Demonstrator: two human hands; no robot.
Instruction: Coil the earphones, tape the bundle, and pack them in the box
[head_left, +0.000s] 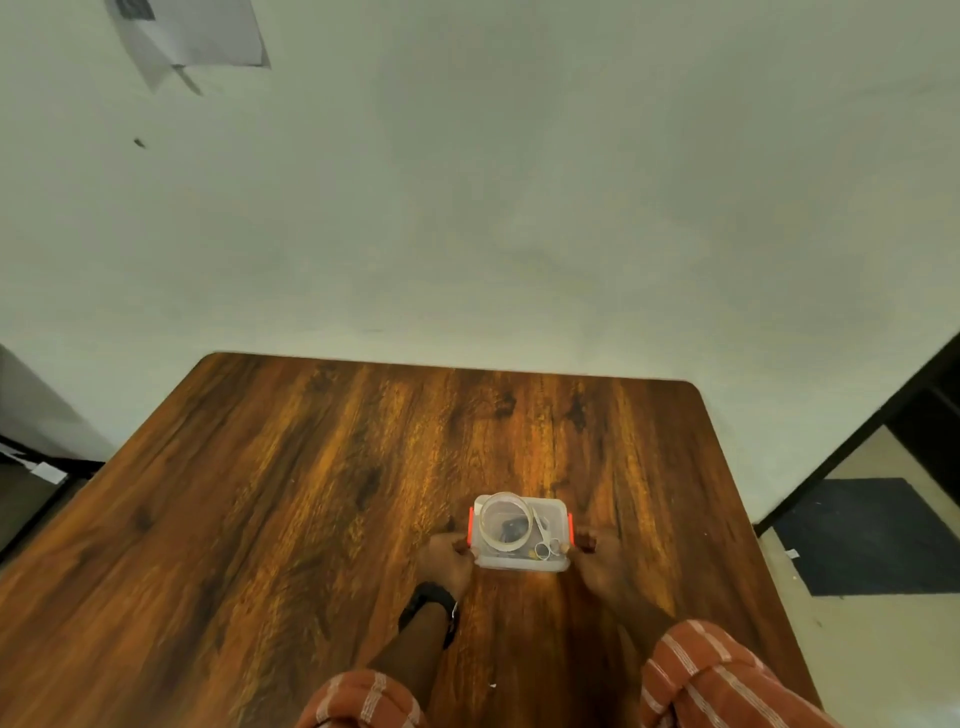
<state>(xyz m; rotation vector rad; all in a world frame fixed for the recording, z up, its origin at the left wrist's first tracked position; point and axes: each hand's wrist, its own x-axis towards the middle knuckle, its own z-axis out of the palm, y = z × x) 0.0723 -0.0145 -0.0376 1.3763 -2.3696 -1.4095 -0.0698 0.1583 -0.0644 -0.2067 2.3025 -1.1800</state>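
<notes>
A small clear plastic box (519, 564) with orange side clips rests on the wooden table (311, 493) near its front middle. On or inside it I see a roll of clear tape (505, 521), small scissors (543, 540) and a dark bundle (511, 529) that may be the earphones. My left hand (448, 558) grips the box's left side at the clip. My right hand (597, 558) grips its right side. Whether a lid is on the box is unclear.
The table's far edge meets a pale wall (519, 208). A sheet of paper (192, 36) hangs on the wall at the top left. A dark mat (872, 535) lies on the floor to the right of the table. A black band circles my left wrist.
</notes>
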